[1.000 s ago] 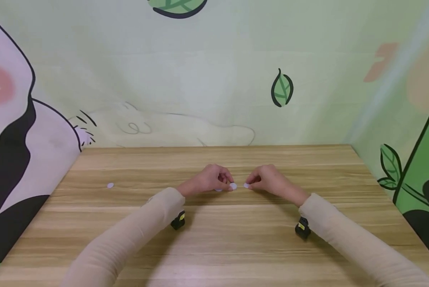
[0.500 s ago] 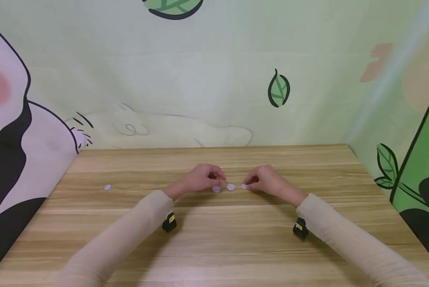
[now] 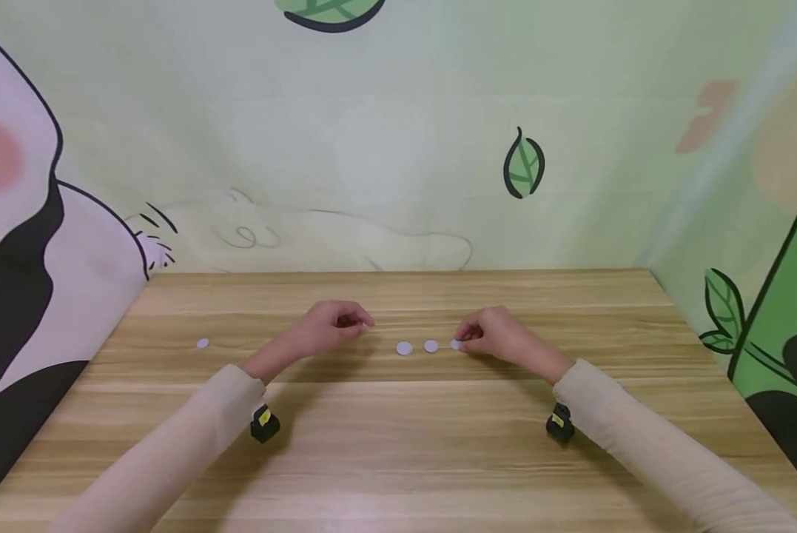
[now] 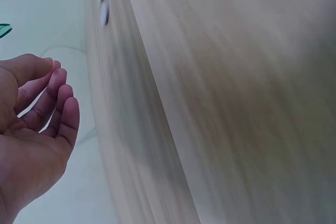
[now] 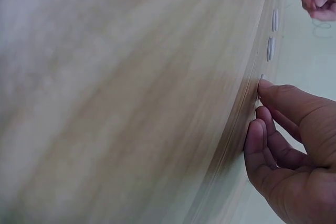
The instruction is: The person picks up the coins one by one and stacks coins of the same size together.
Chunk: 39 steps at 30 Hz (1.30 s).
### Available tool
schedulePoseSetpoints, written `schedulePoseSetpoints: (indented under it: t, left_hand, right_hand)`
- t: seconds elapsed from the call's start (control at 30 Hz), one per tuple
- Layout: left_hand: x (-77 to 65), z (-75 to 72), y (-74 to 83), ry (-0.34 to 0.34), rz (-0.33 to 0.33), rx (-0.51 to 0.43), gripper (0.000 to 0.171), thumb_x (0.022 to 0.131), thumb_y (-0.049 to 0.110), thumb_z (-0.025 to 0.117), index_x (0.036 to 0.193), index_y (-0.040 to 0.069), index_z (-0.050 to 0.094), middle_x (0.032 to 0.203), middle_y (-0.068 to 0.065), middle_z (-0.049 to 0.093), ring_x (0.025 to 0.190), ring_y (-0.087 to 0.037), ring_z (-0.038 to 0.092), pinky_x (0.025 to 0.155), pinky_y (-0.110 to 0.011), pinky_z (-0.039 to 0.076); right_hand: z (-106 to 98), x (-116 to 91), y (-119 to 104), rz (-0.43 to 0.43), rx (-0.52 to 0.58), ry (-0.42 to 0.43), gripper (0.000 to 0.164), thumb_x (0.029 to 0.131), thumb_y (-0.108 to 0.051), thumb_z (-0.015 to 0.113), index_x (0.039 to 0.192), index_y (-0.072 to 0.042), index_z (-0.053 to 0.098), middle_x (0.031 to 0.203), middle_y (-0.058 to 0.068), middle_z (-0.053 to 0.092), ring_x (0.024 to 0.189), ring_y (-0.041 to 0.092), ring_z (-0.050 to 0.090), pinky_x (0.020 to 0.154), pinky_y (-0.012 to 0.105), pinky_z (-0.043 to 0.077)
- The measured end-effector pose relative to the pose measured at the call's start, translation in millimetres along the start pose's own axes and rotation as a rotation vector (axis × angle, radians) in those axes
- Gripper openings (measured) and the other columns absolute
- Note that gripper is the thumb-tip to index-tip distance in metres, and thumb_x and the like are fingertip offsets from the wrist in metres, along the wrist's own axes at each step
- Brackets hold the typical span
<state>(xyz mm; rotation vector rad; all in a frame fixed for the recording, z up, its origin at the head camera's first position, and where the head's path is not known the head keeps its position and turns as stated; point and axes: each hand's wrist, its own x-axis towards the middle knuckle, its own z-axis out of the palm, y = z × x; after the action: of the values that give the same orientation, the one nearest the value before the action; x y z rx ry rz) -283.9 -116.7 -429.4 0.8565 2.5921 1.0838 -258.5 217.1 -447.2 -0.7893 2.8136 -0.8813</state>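
Note:
Two small flat white discs, a left one (image 3: 404, 348) and a middle one (image 3: 431, 346), lie in a row on the wooden table. At the row's right end, my right hand (image 3: 501, 337) pinches a third white disc (image 3: 456, 344), mostly covered by the fingers. The right wrist view has the thumb (image 5: 281, 95) right at that disc's edge, low on the tabletop. My left hand (image 3: 318, 329) hovers left of the row, fingers loosely bent and holding nothing; the left wrist view shows its bare fingertips (image 4: 55, 74).
Another white disc (image 3: 202, 343) lies alone toward the table's left side. The wooden table (image 3: 398, 459) ends at a pale backdrop (image 3: 398, 133) printed with leaves and cartoon shapes. A small black device (image 3: 265, 424) hangs under the left wrist, a similar black device (image 3: 560, 424) under the right.
My left hand has let go of the middle disc and drawn off to the left, uncovering the left disc. The right hand stays at its disc.

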Motion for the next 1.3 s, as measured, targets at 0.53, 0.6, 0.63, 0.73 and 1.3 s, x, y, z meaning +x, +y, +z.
schedulePoseSetpoints:
  t: [0.53, 0.6, 0.63, 0.73, 1.3]
  left_hand:
    - [-31.5, -26.8, -15.4, 0.051, -0.005, 0.089, 0.013, 0.100, 0.008, 0.063, 0.104, 0.000, 0.073, 0.098, -0.012, 0.071, 0.089, -0.018, 0.062, 0.080, -0.036, 0.053]
    - [-33.9, -31.9, -17.7, 0.058, -0.007, 0.111, 0.013, 0.100, 0.008, 0.063, 0.105, 0.001, 0.072, 0.099, -0.012, 0.072, 0.090, -0.019, 0.062, 0.081, -0.037, 0.053]
    - [-35.1, -34.4, -19.5, 0.063, -0.006, 0.122, 0.013, 0.100, 0.009, 0.062, 0.105, 0.001, 0.072, 0.099, -0.011, 0.071, 0.090, -0.019, 0.063, 0.081, -0.037, 0.053]
    - [-40.3, -42.7, -23.0, 0.093, -0.019, 0.139, 0.013, 0.100, 0.008, 0.063, 0.105, 0.001, 0.072, 0.100, -0.011, 0.072, 0.090, -0.020, 0.064, 0.079, -0.037, 0.053]
    - [-87.7, -99.1, -46.1, 0.170, -0.173, 0.204, 0.019, 0.101, 0.014, 0.063, 0.114, 0.001, 0.068, 0.107, -0.014, 0.071, 0.101, -0.032, 0.065, 0.080, -0.043, 0.054]
  right_hand:
    - [-3, -2, -1, 0.025, 0.012, -0.013, 0.004, 0.089, -0.011, 0.079, 0.092, -0.008, 0.078, 0.081, -0.003, 0.073, 0.074, 0.007, 0.062, 0.069, 0.025, 0.052]
    - [-3, -3, 0, 0.027, 0.016, -0.014, 0.005, 0.089, -0.011, 0.079, 0.092, -0.008, 0.077, 0.081, -0.003, 0.072, 0.074, 0.007, 0.062, 0.070, 0.025, 0.052]
    - [-4, -3, 0, 0.029, 0.016, -0.014, 0.005, 0.089, -0.011, 0.079, 0.092, -0.008, 0.077, 0.082, -0.003, 0.072, 0.074, 0.008, 0.062, 0.070, 0.026, 0.052]
    - [-4, -4, 2, 0.034, 0.019, -0.016, 0.005, 0.089, -0.012, 0.079, 0.092, -0.008, 0.077, 0.082, -0.003, 0.072, 0.075, 0.008, 0.062, 0.070, 0.026, 0.052]
    - [-3, -1, 1, 0.038, 0.027, -0.022, 0.004, 0.089, -0.013, 0.079, 0.092, -0.010, 0.077, 0.082, -0.004, 0.072, 0.075, 0.008, 0.062, 0.071, 0.027, 0.052]
